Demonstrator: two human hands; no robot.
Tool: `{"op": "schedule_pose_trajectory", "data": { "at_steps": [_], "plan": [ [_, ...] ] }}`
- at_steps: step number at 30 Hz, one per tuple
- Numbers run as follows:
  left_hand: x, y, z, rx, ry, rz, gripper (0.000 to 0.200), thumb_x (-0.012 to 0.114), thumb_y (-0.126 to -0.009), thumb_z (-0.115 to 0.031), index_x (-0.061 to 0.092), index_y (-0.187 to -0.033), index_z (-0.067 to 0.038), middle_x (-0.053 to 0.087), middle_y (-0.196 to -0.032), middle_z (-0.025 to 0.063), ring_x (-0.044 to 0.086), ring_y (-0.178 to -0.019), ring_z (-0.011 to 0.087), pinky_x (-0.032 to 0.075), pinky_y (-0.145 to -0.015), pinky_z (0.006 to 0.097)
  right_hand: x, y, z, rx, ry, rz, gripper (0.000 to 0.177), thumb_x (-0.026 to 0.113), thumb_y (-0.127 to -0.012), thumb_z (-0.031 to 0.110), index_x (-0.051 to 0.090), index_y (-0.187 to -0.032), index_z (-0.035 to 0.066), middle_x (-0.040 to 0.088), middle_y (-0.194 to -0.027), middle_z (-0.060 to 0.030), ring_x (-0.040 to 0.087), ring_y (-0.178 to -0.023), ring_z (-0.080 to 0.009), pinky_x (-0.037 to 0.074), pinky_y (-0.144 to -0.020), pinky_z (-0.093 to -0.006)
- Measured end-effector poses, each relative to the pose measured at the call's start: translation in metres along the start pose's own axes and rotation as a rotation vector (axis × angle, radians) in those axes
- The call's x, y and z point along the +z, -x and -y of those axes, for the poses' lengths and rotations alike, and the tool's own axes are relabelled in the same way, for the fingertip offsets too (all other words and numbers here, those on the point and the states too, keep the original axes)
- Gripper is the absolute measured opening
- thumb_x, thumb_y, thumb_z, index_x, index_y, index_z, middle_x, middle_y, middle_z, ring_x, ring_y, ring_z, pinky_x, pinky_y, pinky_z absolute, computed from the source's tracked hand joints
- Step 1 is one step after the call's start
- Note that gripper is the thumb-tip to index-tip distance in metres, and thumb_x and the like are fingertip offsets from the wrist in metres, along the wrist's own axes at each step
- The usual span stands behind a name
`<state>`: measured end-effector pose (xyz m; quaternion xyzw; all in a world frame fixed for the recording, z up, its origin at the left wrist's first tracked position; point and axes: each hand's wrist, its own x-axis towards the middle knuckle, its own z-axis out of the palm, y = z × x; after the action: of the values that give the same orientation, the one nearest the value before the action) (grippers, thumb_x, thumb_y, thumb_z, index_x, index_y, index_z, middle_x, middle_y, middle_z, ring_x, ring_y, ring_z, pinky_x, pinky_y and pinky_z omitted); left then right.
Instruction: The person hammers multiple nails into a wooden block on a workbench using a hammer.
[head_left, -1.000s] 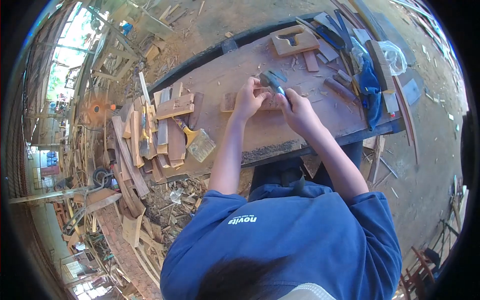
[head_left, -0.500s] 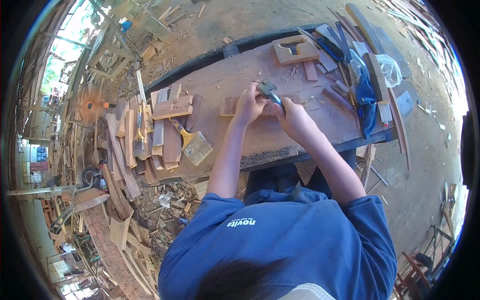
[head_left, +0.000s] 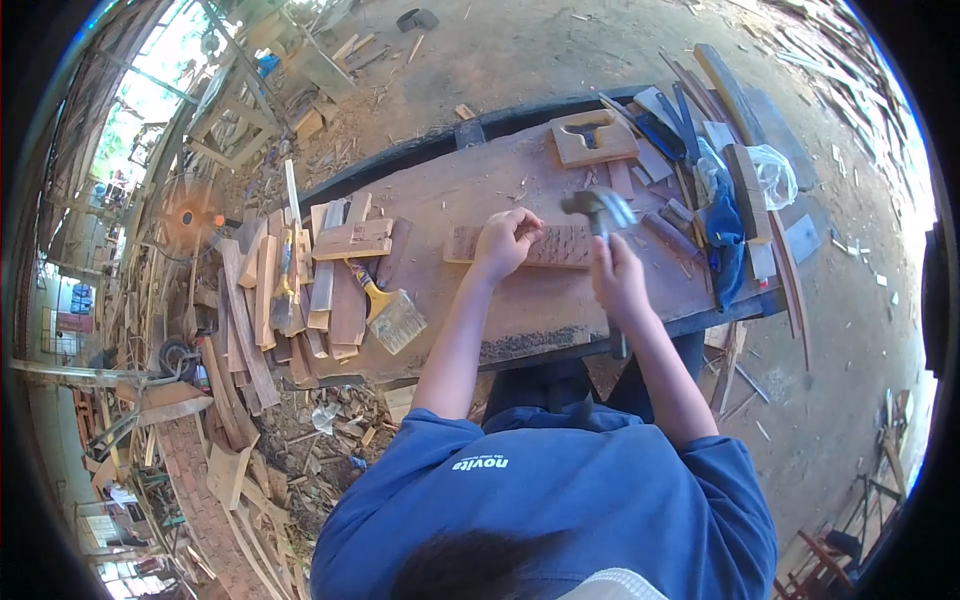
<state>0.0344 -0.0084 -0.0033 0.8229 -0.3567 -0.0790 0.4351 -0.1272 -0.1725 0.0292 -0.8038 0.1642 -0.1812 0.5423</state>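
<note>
My right hand [head_left: 620, 278] is wrapped around the handle of a claw hammer [head_left: 598, 207]. Its metal head is raised over the right end of a wooden block [head_left: 562, 248] lying flat on the bench. Rows of small dark marks or points cover the block's top. My left hand [head_left: 506, 244] is above the left part of this block, fingers curled into a pinch. Whatever it may hold is too small to make out.
The workbench [head_left: 430, 190] carries a brush [head_left: 385, 308] and stacked wood pieces [head_left: 350, 240] at left. Toward the right lie a cut-out wooden block [head_left: 594, 138], a blue cloth [head_left: 728, 225] and a clear plastic bag [head_left: 774, 175]. A fan [head_left: 188, 217] stands beyond the left end.
My hands have moved apart. The hammer, earlier held low between both hands, is now raised to the right in my right hand alone. The block shows more fully.
</note>
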Motion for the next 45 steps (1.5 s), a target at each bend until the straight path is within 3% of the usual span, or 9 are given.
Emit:
{"op": "schedule_pose_trajectory", "data": {
  "at_steps": [2, 3, 5, 10, 13, 16, 22, 30, 45],
  "plan": [
    [-0.001, -0.004, 0.006, -0.002, 0.019, 0.070, 0.017, 0.061, -0.089, 0.001, 0.059, -0.105, 0.003, 0.069, -0.102, 0.0111, 0.066, -0.096, 0.0193, 0.052, -0.085, 0.0304, -0.017, -0.007, -0.022, 0.251, -0.223, -0.029, 0.034, 0.051, -0.101, 0.032, 0.052, -0.085, 0.002, 0.052, -0.061, -0.0063, 0.050, -0.049, -0.0179, 0.043, -0.050, -0.0339],
    [-0.004, -0.007, 0.004, 0.001, 0.019, 0.071, 0.017, 0.061, -0.089, 0.001, 0.059, -0.105, 0.003, 0.069, -0.102, 0.0111, 0.066, -0.096, 0.0193, 0.052, -0.085, 0.0304, -0.025, -0.011, -0.035, 0.249, -0.223, -0.031, 0.034, 0.051, -0.101, 0.032, 0.052, -0.085, 0.002, 0.052, -0.061, -0.0063, 0.050, -0.049, -0.0179, 0.043, -0.050, -0.0339],
    [-0.012, -0.013, 0.000, -0.104, 0.390, 0.222, 0.013, 0.057, -0.094, -0.003, 0.059, -0.106, 0.000, 0.068, -0.106, 0.0081, 0.063, -0.102, 0.0167, 0.050, -0.088, 0.0287, -0.040, -0.014, -0.057, 0.329, -0.352, 0.048, 0.029, 0.047, -0.103, 0.036, 0.048, -0.088, 0.010, 0.039, -0.058, 0.0050, 0.037, -0.042, -0.0048, 0.032, -0.036, -0.0221],
    [-0.011, -0.069, -0.012, -0.379, 0.305, 0.399, 0.016, 0.054, -0.098, -0.011, 0.058, -0.111, -0.002, 0.066, -0.104, 0.0061, 0.061, -0.101, 0.0138, 0.049, -0.088, 0.0282, -0.058, -0.016, -0.051, 0.459, -0.575, 0.074, 0.030, 0.046, -0.103, 0.036, 0.047, -0.090, 0.009, 0.041, -0.059, 0.0029, 0.037, -0.041, -0.0061, 0.033, -0.035, -0.0228],
    [0.010, -0.116, -0.038, -0.324, 0.238, 0.396, 0.015, 0.060, -0.094, -0.012, 0.064, -0.103, -0.002, 0.070, -0.097, 0.0097, 0.066, -0.090, 0.0197, 0.051, -0.082, 0.0339, -0.056, -0.017, -0.050, 0.461, -0.653, 0.051, 0.030, 0.045, -0.103, 0.036, 0.047, -0.092, 0.009, 0.040, -0.059, 0.0024, 0.037, -0.041, -0.0063, 0.033, -0.035, -0.0226],
    [0.034, -0.156, -0.052, -0.127, -0.233, 0.093, 0.016, 0.066, -0.088, -0.016, 0.066, -0.097, -0.003, 0.070, -0.092, 0.0161, 0.067, -0.086, 0.0288, 0.052, -0.081, 0.0402, -0.058, -0.014, -0.065, 0.440, -0.698, 0.040, 0.031, 0.047, -0.103, 0.037, 0.049, -0.093, 0.008, 0.042, -0.059, 0.0014, 0.039, -0.040, -0.0085, 0.034, -0.037, -0.0251],
    [0.063, -0.206, -0.041, -0.067, -0.536, 0.086, 0.016, 0.069, -0.082, -0.017, 0.070, -0.096, -0.008, 0.065, -0.104, 0.0194, 0.063, -0.102, 0.0342, 0.050, -0.090, 0.0434, -0.063, -0.014, -0.064, 0.452, -0.825, 0.063, 0.032, 0.046, -0.103, 0.039, 0.048, -0.091, 0.009, 0.042, -0.061, 0.0007, 0.038, -0.042, -0.0084, 0.034, -0.038, -0.0256],
    [0.067, -0.228, -0.032, -0.075, -0.618, 0.176, 0.023, 0.070, -0.076, -0.016, 0.071, -0.098, -0.010, 0.063, -0.112, 0.0198, 0.060, -0.108, 0.0350, 0.050, -0.094, 0.0432, -0.066, -0.015, -0.063, 0.406, -0.847, 0.083, 0.030, 0.042, -0.105, 0.035, 0.045, -0.090, 0.009, 0.040, -0.060, 0.0007, 0.037, -0.041, -0.0081, 0.033, -0.037, -0.0244],
    [0.066, -0.218, -0.041, -0.059, -0.393, 0.108, 0.014, 0.069, -0.078, -0.014, 0.066, -0.088, -0.004, 0.069, -0.090, 0.0179, 0.068, -0.090, 0.0318, 0.052, -0.081, 0.0398, -0.065, -0.015, -0.065, 0.454, -0.874, 0.070, 0.030, 0.044, -0.104, 0.037, 0.046, -0.092, 0.010, 0.041, -0.061, 0.0005, 0.036, -0.041, -0.0081, 0.033, -0.037, -0.0242]
  ]
}}
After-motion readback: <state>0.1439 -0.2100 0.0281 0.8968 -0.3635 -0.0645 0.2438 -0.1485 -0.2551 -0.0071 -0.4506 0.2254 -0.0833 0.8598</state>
